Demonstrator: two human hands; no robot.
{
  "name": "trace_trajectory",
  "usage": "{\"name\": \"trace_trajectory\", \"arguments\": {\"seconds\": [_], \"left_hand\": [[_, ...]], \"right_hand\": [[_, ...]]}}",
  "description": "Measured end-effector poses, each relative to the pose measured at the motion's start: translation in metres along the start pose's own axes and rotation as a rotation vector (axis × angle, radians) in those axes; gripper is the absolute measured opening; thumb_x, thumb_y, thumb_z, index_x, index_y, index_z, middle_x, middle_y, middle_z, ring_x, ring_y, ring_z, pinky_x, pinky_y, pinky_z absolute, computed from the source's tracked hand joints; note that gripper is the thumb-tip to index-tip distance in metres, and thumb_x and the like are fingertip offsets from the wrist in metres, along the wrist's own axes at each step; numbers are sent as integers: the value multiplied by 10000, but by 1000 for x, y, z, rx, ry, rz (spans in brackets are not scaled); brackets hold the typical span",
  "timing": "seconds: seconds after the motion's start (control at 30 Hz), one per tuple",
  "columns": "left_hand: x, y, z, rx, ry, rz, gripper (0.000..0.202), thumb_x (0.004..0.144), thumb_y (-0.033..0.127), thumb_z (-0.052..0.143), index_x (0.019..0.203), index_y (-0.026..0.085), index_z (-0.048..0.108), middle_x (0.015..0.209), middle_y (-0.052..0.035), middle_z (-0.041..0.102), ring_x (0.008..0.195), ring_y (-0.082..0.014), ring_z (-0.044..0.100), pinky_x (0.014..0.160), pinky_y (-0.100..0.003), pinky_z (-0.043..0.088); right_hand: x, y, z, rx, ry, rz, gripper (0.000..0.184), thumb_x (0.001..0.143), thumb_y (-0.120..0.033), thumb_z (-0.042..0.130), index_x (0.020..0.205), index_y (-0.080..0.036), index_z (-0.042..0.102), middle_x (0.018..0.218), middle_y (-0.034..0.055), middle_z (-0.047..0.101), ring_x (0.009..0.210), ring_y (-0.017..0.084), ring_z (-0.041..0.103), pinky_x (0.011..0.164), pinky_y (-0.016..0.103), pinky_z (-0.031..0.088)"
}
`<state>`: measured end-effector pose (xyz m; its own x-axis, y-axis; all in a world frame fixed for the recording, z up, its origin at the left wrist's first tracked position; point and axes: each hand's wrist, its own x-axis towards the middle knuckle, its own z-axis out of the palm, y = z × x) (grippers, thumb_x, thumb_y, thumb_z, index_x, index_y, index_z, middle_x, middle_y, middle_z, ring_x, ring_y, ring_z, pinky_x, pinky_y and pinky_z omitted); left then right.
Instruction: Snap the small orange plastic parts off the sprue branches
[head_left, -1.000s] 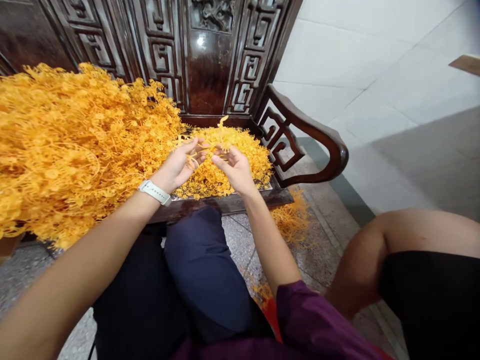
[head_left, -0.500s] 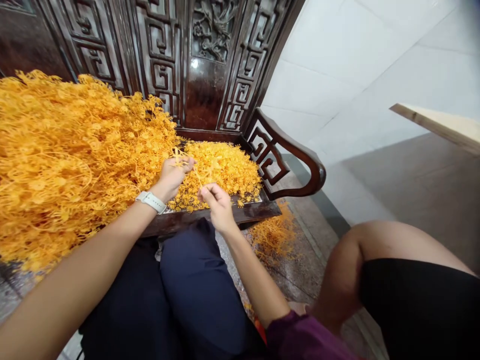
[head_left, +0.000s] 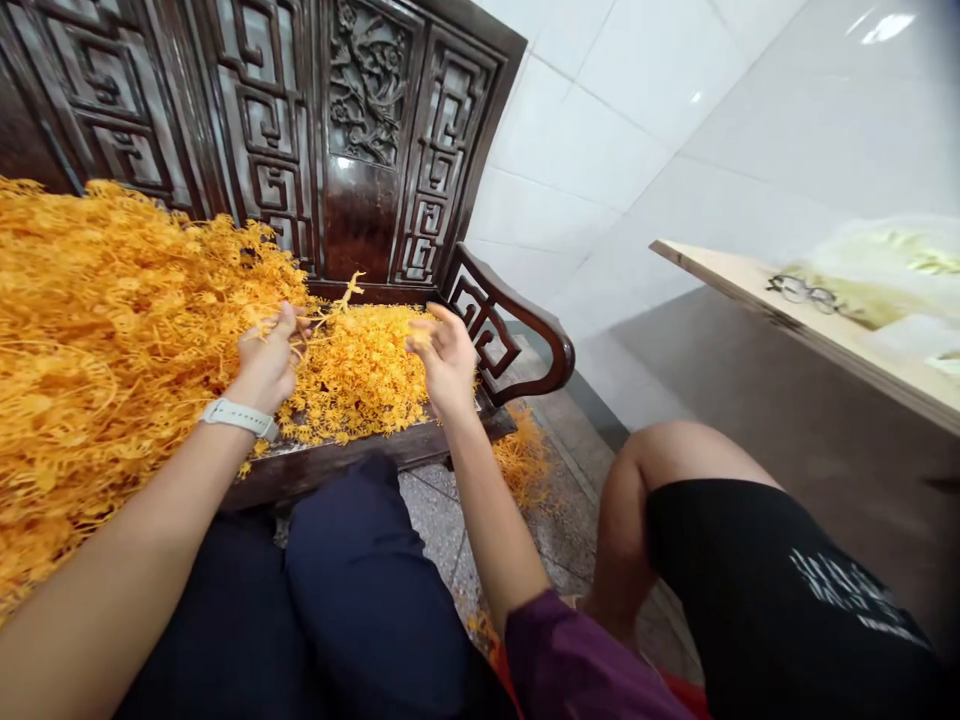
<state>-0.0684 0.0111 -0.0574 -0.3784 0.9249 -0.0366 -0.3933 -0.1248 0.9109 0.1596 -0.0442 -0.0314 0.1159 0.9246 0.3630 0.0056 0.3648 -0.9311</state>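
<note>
Orange plastic sprigs (head_left: 352, 370) lie in a loose heap on the seat of the carved dark wooden bench (head_left: 360, 455) at the centre left of the frame, and a far bigger mound of tangled orange branches (head_left: 112, 340) fills the left side. Your left hand (head_left: 266, 365) is closed round a sprig whose thin stem and tip stick out to the right of your fist, just above the small heap. Your right hand (head_left: 446, 360) is half open, fingers curled, with a small orange bit pinched at the fingertips; what exactly it is cannot be told.

Judging by the look, these pieces are very light, thin and springy, with many small prongs that hook into one another, so expect neighbours to come up with the one you lift. Take each by the main stem rather than the fine tips, which seem likely to bend or snap. A light pinch should be enough.

More orange pieces (head_left: 521, 455) lie on the stone floor (head_left: 435, 510) by the bench arm. Another person's bare knee (head_left: 660, 470) is at the lower right, and a pair of glasses (head_left: 802, 292) rests on a tabletop (head_left: 750, 290) at the right edge.
</note>
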Motion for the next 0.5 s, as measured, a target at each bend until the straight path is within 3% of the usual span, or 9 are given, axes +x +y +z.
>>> {"name": "trace_trajectory", "arguments": {"seconds": [0.07,0.13,0.2,0.3,0.37,0.43,0.5], "left_hand": [[-1,4,-2,12,13,-2,425,813,544,902,766,209,644,762,-19,686,651,-133,593,517,-246,414],[-3,5,-3,11,11,-8,390,848,492,889,743,212,638,724,-11,666,634,-140,603,543,-270,462],[-7,2,-3,-12,-31,-27,321,880,422,874,748,207,676,734,-22,673,636,-145,621,564,-280,499],[-13,-5,-1,-51,-100,-59,227,886,325,886,787,186,737,791,-46,706,661,-139,637,573,-256,515],[-13,-10,2,-63,-85,-64,196,902,285,873,810,165,750,806,-49,707,661,-125,622,572,-237,511],[-8,-14,3,-63,-33,-48,196,932,255,843,810,149,731,828,-44,704,657,-109,605,576,-224,504],[1,-18,0,-53,29,-14,227,948,221,827,792,139,685,839,-30,700,657,-89,586,581,-205,482]], "right_hand": [[32,15,3,-169,-72,158,732,912,-203,683,1588,-282,411,1601,168,554,1267,252,677,1098,482,587],[43,28,11,-315,-75,197,750,913,-198,667,1612,-249,402,1694,191,442,1432,295,575,1161,519,537],[36,38,22,-263,-106,191,662,946,-273,669,1572,-230,458,1660,187,490,1431,291,576,1152,495,541],[17,46,36,42,-206,228,575,941,-483,727,1437,-245,561,1486,147,653,1229,235,696,982,389,617],[8,50,44,171,-220,261,509,883,-580,778,1229,-229,649,1228,104,756,1016,191,735,873,334,618],[-2,52,49,229,-213,283,465,831,-623,813,994,-212,669,919,39,751,815,152,705,815,311,599],[-19,50,55,278,-224,310,493,778,-655,847,855,-209,654,737,-8,693,686,127,650,750,297,574]]}}
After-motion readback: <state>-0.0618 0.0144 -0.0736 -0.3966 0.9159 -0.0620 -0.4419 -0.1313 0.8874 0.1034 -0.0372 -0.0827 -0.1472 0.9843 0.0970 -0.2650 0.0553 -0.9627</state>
